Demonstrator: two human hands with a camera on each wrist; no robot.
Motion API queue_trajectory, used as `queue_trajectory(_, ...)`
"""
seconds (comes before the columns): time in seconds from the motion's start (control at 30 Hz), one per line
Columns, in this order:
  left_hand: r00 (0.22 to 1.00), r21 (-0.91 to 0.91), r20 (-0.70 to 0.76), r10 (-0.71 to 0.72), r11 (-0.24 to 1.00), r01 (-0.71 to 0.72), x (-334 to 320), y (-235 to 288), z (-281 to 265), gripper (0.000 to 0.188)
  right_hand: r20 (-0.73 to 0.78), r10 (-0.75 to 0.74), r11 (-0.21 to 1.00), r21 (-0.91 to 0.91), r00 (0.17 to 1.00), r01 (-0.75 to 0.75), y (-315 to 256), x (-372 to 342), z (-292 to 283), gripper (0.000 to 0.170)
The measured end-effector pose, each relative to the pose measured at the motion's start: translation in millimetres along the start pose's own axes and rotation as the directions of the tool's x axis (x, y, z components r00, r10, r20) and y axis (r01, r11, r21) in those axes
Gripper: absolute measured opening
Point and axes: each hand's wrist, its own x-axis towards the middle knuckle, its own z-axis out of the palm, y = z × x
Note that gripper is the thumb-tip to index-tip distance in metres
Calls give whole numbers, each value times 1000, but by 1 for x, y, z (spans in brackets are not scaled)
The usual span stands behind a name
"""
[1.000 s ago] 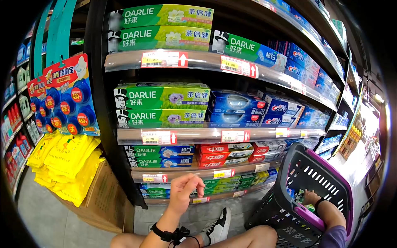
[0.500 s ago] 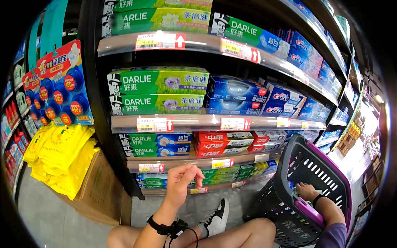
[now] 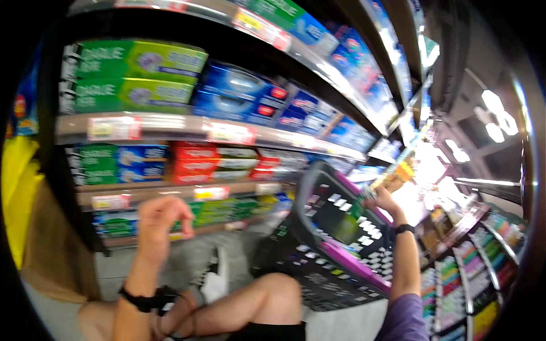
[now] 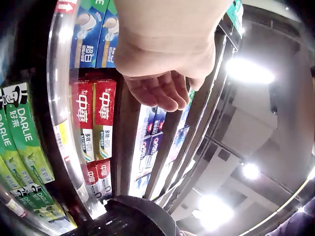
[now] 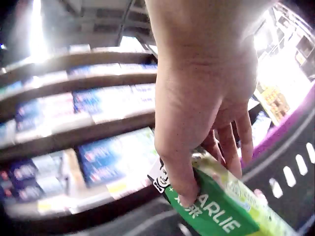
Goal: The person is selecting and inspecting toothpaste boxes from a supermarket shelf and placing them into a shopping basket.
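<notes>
My right hand [image 3: 382, 202] is at the upper rim of the dark basket [image 3: 273, 250] with a purple handle. In the right wrist view, that hand [image 5: 206, 113] grips a green DARLIE box [image 5: 216, 206], thumb on its printed face and fingers on the far side. My left hand [image 3: 162, 219] is raised before the lower shelves, fingers bent and holding nothing; in the left wrist view this hand [image 4: 165, 73] hangs loosely curled near the red boxes [image 4: 93, 108]. The head view is blurred.
Shelves hold green DARLIE boxes [image 3: 136, 74], blue boxes [image 3: 233, 94] and red boxes [image 3: 193, 162]. A yellow bag pile [image 3: 20, 193] and a brown carton [image 3: 57, 244] stand at left. More stocked shelves [image 3: 472, 273] line the right.
The head view has swung to the right. My right hand has risen from inside the basket to its rim, now with the green box in its grip. The left hand keeps its bent pose.
</notes>
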Motion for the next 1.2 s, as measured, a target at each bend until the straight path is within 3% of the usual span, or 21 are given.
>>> queue_trajectory(0.03,1000,-11,10,19,1000,-19,-1,4,2,35,-57,-2,928,373,998,23,2,-8,-21,45)
queue_trajectory(0.1,998,-41,10,64,997,-63,0,6,4,34,-254,-5,811,565,967,153,-68,-54,-74,43)
queue_trajectory(0.2,998,-21,32,60,998,-59,-2,16,5,32,-531,-25,704,593,847,392,-120,-81,-121,43)
queue_trajectory(0.33,998,-38,39,54,998,-53,-3,21,8,26,-696,-58,479,610,716,632,-203,-108,-144,36)
queue_trajectory(0.4,993,-60,10,118,991,-117,-4,30,16,18,-705,-48,290,668,707,686,-243,-110,-130,39)
queue_trajectory(0.43,984,-53,48,171,984,-168,-4,31,16,17,-666,-78,213,716,742,665,-262,-116,-121,42)
queue_trajectory(0.47,993,-12,27,117,993,-117,-8,34,19,31,-637,-54,159,755,769,636,-287,-123,-109,45)
queue_trajectory(0.53,978,51,122,171,983,-178,-8,42,24,72,-543,-199,61,824,816,563,-331,-134,-85,47)
queue_trajectory(0.6,951,147,260,165,967,-208,-12,53,29,86,-499,-295,27,848,815,529,-375,-147,-61,52)
queue_trajectory(0.67,962,252,273,31,962,-102,-21,64,32,85,-479,-440,21,840,759,543,-404,-157,-51,55)
queue_trajectory(0.7,964,258,241,108,951,-171,-17,62,28,74,-497,-488,0,822,718,569,-422,-157,-43,59)
queue_trajectory(0.77,976,264,189,109,952,-157,-14,66,25,69,-466,-569,-51,842,678,537,-446,-167,-35,72)
queue_trajectory(0.8,978,259,162,133,950,-173,-11,67,19,63,-487,-559,4,807,671,590,-459,-170,-26,88)
queue_trajectory(0.87,982,320,113,149,931,-178,-11,57,13,58,-602,-552,-36,708,577,705,-465,-165,-12,96)
queue_trajectory(0.9,968,315,42,247,916,-247,-9,49,10,57,-648,-523,-23,659,553,751,-469,-163,-6,103)
queue_trajectory(0.93,940,318,-23,339,894,-315,-8,47,11,56,-666,-514,-133,685,541,717,-465,-155,4,104)
queue_trajectory(0.97,962,123,-140,235,968,-218,-12,50,16,57,-690,-479,-111,660,542,743,-462,-153,15,107)
queue_trajectory(1.0,959,65,-189,213,977,-204,-11,47,10,57,-720,-434,-92,633,541,769,-461,-151,29,110)
queue_trajectory(1.07,935,-258,-277,221,920,-294,-6,56,5,58,-691,-402,-90,682,600,725,-456,-145,65,112)
queue_trajectory(1.13,926,-592,-358,123,737,-327,-6,66,2,62,-699,-467,113,561,543,820,-451,-146,93,105)
queue_trajectory(1.2,928,-747,-372,-20,600,-287,-13,78,-9,61,-765,-505,117,398,399,910,-460,-162,98,95)
